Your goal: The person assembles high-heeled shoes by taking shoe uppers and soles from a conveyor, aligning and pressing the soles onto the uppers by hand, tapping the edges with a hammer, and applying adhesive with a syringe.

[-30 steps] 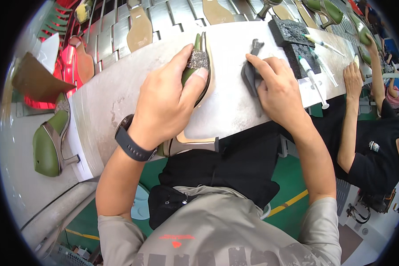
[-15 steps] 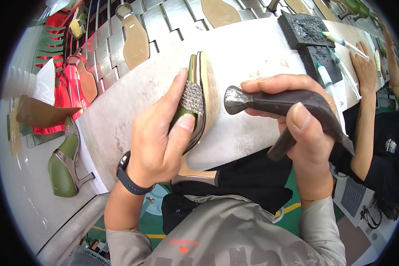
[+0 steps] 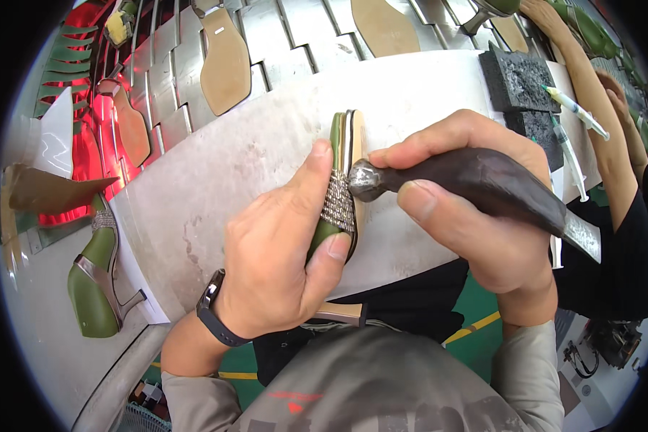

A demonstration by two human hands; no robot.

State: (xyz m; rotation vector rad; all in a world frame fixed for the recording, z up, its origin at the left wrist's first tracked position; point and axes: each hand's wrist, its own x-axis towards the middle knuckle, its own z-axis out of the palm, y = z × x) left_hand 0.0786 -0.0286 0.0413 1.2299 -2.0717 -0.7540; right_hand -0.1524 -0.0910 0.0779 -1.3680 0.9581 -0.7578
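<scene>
A green heeled shoe (image 3: 340,205) with a glittery band lies on its side in my left hand (image 3: 272,248). My fingers wrap round its upper, and the tan sole faces right; the heel (image 3: 342,312) shows below my wrist. My right hand (image 3: 500,230) grips a shoemaker's hammer (image 3: 482,180) by its dark head. Its round metal face meets the sole edge beside the band, and its flat metal end points down to the right. The hammer's handle is hidden by my hand.
Under the shoe is a pale worktop (image 3: 187,209). Beyond runs a metal-plate conveyor (image 3: 295,43) carrying tan insoles (image 3: 227,65). Another green shoe (image 3: 97,288) stands left. Black blocks (image 3: 515,79) and syringes (image 3: 577,111) lie right, near another person's arm (image 3: 605,122).
The hammer has turned and come left onto the sole edge. The shoe has shifted right and down. At the right, the other person's arm has reached farther toward the conveyor, whose insoles have shifted right.
</scene>
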